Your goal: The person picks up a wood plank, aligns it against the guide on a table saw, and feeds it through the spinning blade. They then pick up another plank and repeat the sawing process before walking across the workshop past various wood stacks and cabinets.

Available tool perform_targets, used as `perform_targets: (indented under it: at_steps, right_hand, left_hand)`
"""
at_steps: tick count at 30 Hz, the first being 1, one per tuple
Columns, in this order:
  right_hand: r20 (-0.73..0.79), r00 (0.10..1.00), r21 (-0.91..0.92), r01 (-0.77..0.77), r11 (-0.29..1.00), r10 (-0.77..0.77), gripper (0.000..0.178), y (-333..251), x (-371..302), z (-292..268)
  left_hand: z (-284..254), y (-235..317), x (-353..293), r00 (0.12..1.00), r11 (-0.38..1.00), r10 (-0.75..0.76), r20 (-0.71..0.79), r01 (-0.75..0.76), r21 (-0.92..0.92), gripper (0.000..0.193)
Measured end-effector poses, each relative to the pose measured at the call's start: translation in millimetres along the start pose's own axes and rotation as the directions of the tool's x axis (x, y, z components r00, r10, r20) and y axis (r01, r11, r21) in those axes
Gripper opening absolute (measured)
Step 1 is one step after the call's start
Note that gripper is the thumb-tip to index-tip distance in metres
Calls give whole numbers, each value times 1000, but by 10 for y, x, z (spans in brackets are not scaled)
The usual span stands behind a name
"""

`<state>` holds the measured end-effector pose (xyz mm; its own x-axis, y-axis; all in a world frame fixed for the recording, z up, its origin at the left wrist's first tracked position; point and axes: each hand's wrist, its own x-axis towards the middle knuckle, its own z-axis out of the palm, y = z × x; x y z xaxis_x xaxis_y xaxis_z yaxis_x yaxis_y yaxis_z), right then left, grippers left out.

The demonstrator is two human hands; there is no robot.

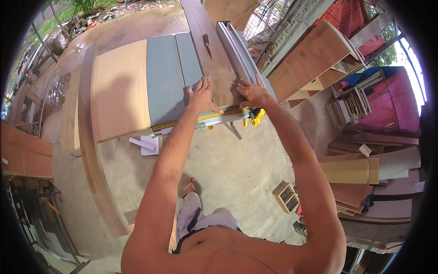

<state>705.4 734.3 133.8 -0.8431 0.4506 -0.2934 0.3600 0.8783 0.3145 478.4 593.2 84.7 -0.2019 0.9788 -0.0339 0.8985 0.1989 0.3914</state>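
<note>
Here both hands press flat, fingers spread, on a long brown wooden board (214, 59). The left hand (200, 95) and right hand (252, 92) hold nothing closed; the grey saw surface (164, 77) lies beneath them.

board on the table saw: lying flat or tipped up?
Flat. The brown board lies on the saw table, both hands, left and right, pressed on its near end.

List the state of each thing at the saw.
brown board: flat on the table saw, against the fence
left hand: pressed flat on the board
right hand: pressed flat on the board
saw blade: standing up through the board
</note>
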Motion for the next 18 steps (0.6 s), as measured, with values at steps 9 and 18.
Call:
perform_targets:
  at_steps: [9,18]
  right_hand:
    - [-48,998,18,-31,999,32,81,80,243,35]
    - [-140,988,22,-61,998,64,64,-26,232,25]
  left_hand:
    - [267,-154,-180,979,991,102,-175,-116,-71,95]
    - [367,23,-214,949,983,24,-313,-79,-165,83]
